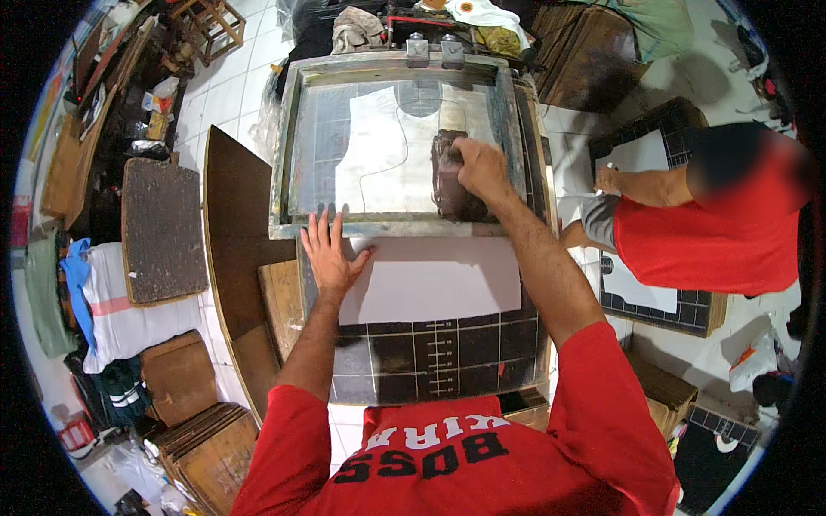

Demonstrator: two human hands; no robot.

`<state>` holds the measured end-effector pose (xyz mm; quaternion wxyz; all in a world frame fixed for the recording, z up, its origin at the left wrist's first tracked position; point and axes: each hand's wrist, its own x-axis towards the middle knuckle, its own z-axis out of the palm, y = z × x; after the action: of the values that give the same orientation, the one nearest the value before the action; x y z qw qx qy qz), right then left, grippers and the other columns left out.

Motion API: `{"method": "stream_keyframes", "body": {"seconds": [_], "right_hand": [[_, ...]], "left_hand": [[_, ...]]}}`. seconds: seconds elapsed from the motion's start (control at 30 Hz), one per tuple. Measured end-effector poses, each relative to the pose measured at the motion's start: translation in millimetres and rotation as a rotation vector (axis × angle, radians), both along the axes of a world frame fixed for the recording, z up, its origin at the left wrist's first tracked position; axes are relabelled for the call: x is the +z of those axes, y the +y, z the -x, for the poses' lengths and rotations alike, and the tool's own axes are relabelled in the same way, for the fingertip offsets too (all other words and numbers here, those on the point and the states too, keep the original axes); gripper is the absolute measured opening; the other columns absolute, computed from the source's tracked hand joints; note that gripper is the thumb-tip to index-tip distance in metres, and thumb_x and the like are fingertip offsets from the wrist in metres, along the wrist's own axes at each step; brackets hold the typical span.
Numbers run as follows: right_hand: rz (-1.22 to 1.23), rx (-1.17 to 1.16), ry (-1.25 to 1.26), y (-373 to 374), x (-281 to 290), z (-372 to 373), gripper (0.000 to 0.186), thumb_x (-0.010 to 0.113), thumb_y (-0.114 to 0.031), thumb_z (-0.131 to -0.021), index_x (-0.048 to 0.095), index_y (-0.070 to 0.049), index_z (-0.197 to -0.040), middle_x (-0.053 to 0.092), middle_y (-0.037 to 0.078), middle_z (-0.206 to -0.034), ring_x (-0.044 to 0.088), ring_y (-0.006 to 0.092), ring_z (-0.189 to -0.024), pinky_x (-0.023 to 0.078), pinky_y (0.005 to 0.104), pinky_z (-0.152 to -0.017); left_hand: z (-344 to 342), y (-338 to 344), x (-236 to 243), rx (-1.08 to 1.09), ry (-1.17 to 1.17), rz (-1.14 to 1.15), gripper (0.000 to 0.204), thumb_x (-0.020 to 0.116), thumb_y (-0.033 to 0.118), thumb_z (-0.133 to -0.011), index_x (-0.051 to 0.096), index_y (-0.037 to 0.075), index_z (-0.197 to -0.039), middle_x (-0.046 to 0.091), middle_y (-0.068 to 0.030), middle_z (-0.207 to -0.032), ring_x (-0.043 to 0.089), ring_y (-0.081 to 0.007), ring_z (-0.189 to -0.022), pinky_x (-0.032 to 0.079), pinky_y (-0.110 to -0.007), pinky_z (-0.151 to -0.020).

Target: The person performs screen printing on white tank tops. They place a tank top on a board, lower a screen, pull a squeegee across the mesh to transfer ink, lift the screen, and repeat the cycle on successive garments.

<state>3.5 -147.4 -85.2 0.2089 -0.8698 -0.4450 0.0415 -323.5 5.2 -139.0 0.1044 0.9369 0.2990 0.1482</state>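
A framed printing screen [280, 146] lies on a gridded board [396, 361]. Through its mesh shows a white garment-piece shape [370, 138] with a curved line. My right hand [480, 168] is closed on what looks like an ink-darkened squeegee [449, 148] at the screen's right, over a dark band of ink [456, 199]; its exact outline is hard to make out. My left hand [331, 254] has its fingers spread at the frame's lower left edge, over a white sheet [430, 275] that extends out below the screen. Two metal hinge clamps [417, 52] sit at the back.
At the right a co-worker in a red shirt [697, 245] bends over another gridded board with white pieces [641, 288]. Leaning wooden panels [232, 249] stand left of my board, beside a dark board [163, 224] on white sacks. Cloths [357, 26] lie piled behind the screen.
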Motion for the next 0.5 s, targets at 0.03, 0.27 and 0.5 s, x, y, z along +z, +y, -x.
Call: {"method": "stream_keyframes", "body": {"seconds": [0.03,0.27,0.5], "right_hand": [[-0.024,-0.028,-0.074,12.5,-1.1,-15.0,0.017,0.072,-0.006,-0.081,0.064,-0.006,-0.096,0.070,0.013,-0.099,0.066,0.0385,-0.099,0.050,0.0535,-0.083],[-0.007,0.016,-0.150,13.5,-2.7,-14.1,0.018,0.070,-0.004,-0.081,0.065,-0.009,-0.098,0.070,0.013,-0.099,0.065,0.0364,-0.100,0.048,0.0505,-0.079],[0.063,0.103,-0.054,-19.4,1.2,2.6,0.023,0.073,-0.011,-0.081,0.066,-0.011,-0.102,0.070,0.013,-0.093,0.067,0.0358,-0.096,0.045,0.0508,-0.083]], "left_hand": [[-2.5,-1.0,-0.4,0.015,0.021,0.006,0.090,0.082,0.046,-0.078,0.045,0.010,-0.151,0.040,-0.0204,-0.157,0.026,-0.0404,-0.152,0.013,-0.061,-0.125],[-4.2,0.0,-10.2,0.038,0.005,-0.037,0.093,0.085,0.042,-0.073,0.044,0.009,-0.151,0.037,-0.0202,-0.157,0.024,-0.0403,-0.153,0.012,-0.063,-0.125],[-4.7,-0.9,-10.8,0.045,-0.041,-0.030,0.089,0.081,0.037,-0.071,0.047,0.011,-0.149,0.040,-0.0179,-0.157,0.028,-0.0402,-0.152,0.014,-0.064,-0.124]]}}
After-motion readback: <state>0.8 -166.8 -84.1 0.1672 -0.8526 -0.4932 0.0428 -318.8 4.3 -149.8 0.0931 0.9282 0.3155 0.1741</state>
